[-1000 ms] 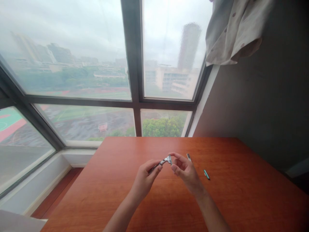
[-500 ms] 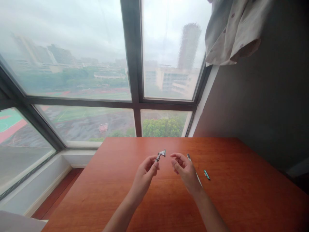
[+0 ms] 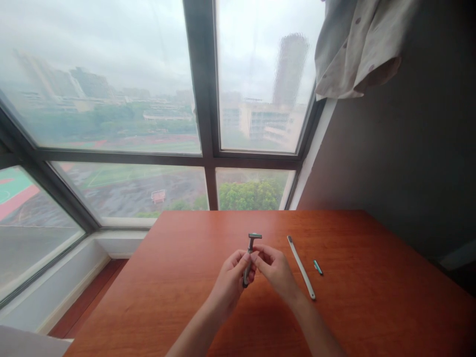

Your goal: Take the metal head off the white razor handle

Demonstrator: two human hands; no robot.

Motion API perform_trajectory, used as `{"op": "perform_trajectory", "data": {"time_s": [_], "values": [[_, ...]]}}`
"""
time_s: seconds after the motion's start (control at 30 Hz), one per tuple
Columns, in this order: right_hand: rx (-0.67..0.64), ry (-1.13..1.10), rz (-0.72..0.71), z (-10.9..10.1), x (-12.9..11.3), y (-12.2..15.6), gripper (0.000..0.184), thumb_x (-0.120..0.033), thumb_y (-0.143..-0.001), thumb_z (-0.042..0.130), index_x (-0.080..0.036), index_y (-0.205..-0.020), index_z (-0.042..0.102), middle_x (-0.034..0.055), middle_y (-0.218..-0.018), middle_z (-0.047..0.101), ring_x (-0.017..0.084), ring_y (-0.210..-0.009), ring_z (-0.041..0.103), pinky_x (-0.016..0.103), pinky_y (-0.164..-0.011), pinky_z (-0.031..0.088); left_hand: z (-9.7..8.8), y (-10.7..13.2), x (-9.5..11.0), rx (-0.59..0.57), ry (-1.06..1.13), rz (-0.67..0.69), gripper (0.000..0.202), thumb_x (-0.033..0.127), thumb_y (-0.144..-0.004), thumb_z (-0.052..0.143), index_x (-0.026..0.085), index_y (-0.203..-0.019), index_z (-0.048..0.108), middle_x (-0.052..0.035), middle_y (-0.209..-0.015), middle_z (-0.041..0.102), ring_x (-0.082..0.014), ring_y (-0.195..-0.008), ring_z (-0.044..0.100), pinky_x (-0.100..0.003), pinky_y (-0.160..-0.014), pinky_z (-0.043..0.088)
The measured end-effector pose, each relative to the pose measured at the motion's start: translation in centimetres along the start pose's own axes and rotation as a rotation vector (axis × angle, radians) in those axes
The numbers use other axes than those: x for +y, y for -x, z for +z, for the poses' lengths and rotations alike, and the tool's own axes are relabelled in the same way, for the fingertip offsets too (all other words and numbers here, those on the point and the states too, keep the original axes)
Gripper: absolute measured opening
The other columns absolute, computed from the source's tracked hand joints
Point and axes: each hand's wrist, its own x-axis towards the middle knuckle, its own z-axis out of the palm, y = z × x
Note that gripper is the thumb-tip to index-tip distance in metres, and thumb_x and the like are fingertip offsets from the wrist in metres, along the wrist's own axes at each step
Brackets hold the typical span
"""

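A razor with a dark handle is held above the table, its head at the top and the handle slanting down between my hands. My left hand is closed around the handle from the left. From the right, my right hand pinches the same handle just below the head; its thumb meets the left fingers. To the right lies a toothbrush with a pale handle and dark bristles. Beyond it rests a small green-and-dark razor cartridge.
The reddish-brown wooden table reaches up to a large window with a dark frame. A pale buttoned shirt hangs at the upper right, by a dark wall.
My right hand has moved left and taken hold of the razor's handle. The razor has been turned, so its head now lies crosswise. More of the toothbrush shows.
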Motion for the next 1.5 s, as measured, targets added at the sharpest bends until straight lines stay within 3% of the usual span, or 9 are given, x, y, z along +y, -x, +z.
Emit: {"op": "perform_trajectory", "data": {"time_s": [0.17, 0.27, 0.4, 0.57, 0.7, 0.87, 0.97, 1.2, 1.5], "values": [[-0.002, -0.140, 0.045, 0.0, -0.3, 0.0, 0.029, -0.041, -0.076, 0.065, -0.014, -0.085, 0.064, -0.0005, -0.063, 0.058, 0.013, -0.056, 0.053, 0.024, -0.053, 0.043, -0.4, -0.2, -0.5, -0.029, -0.012, -0.038, 0.031, 0.045, -0.080, 0.061, 0.015, -0.078, 0.055, 0.0002, -0.070, 0.056, -0.0082, -0.059, 0.049, -0.020, -0.056, 0.033], [0.026, -0.128, 0.040, -0.4, -0.8, 0.0, 0.025, -0.039, -0.075, 0.066, -0.014, -0.081, 0.065, 0.0015, -0.072, 0.061, 0.013, -0.065, 0.055, 0.023, -0.059, 0.043, -0.7, -0.3, -0.9, -0.035, -0.188, 0.006, 0.031, 0.047, -0.082, 0.056, 0.016, -0.078, 0.055, -0.0013, -0.072, 0.059, -0.0107, -0.064, 0.051, -0.021, -0.058, 0.035], [0.102, -0.116, 0.107, -2.0, -0.7, -0.5, 0.029, -0.041, -0.073, 0.066, -0.014, -0.083, 0.066, 0.0025, -0.071, 0.062, 0.014, -0.064, 0.054, 0.022, -0.055, 0.041, -0.9, -0.5, -1.3, -0.046, -0.489, 0.114, 0.030, 0.046, -0.083, 0.055, 0.016, -0.081, 0.058, -0.0040, -0.078, 0.062, -0.0149, -0.072, 0.054, -0.024, -0.063, 0.039], [0.207, -0.034, 0.114, -4.5, 0.3, -1.3, 0.029, -0.040, -0.066, 0.070, -0.014, -0.077, 0.066, 0.0053, -0.074, 0.066, 0.018, -0.069, 0.058, 0.027, -0.063, 0.045, -1.2, -0.7, -1.2, -0.030, -0.614, 0.185, 0.028, 0.043, -0.083, 0.053, 0.016, -0.087, 0.060, -0.0037, -0.080, 0.062, -0.0159, -0.072, 0.055, -0.027, -0.071, 0.042], [0.239, -0.011, 0.215, -5.8, 0.6, -1.4, 0.028, -0.042, -0.067, 0.064, -0.015, -0.073, 0.059, 0.0023, -0.063, 0.063, 0.012, -0.051, 0.051, 0.021, -0.044, 0.034, -1.8, -0.9, -1.5, -0.004, -0.630, 0.197, 0.027, 0.042, -0.083, 0.054, 0.016, -0.090, 0.060, -0.0047, -0.082, 0.063, -0.0171, -0.074, 0.056, -0.028, -0.072, 0.043], [0.307, 0.297, 0.162, -7.0, 2.0, -1.7, 0.020, -0.037, -0.065, 0.062, -0.017, -0.067, 0.058, 0.0021, -0.065, 0.063, 0.016, -0.062, 0.057, 0.024, -0.055, 0.040, -2.0, -0.9, -2.0, -0.016, -0.624, 0.186, 0.026, 0.040, -0.081, 0.056, 0.016, -0.090, 0.061, -0.0049, -0.082, 0.064, -0.0172, -0.074, 0.056, -0.027, -0.072, 0.044], [0.270, 0.464, 0.168, -7.3, 2.9, -1.8, 0.014, -0.033, -0.066, 0.059, -0.018, -0.067, 0.058, 0.0017, -0.067, 0.064, 0.017, -0.065, 0.058, 0.025, -0.059, 0.040, -1.9, -0.8, -1.9, -0.005, -0.621, 0.179, 0.025, 0.039, -0.080, 0.058, 0.016, -0.089, 0.062, -0.0053, -0.081, 0.064, -0.0177, -0.074, 0.057, -0.027, -0.071, 0.044], [0.260, 0.813, 0.336, -7.8, 3.0, -1.7, 0.010, -0.029, -0.067, 0.058, -0.020, -0.063, 0.057, 0.0011, -0.064, 0.064, 0.016, -0.062, 0.056, 0.022, -0.055, 0.033, -2.0, -0.8, -1.8, 0.000, -0.660, 0.190, 0.024, 0.038, -0.080, 0.058, 0.017, -0.090, 0.063, -0.0057, -0.082, 0.065, -0.0188, -0.076, 0.058, -0.028, -0.072, 0.043], [0.232, 0.872, 0.392, -9.1, 4.5, -1.8, 0.011, -0.028, -0.066, 0.057, -0.020, -0.059, 0.055, 0.0004, -0.058, 0.060, 0.016, -0.060, 0.054, 0.022, -0.053, 0.030, -2.1, -0.8, -2.0, -0.010, -0.706, 0.187, 0.023, 0.037, -0.080, 0.058, 0.017, -0.090, 0.064, -0.0062, -0.085, 0.067, -0.0199, -0.078, 0.059, -0.028, -0.072, 0.043]]}}
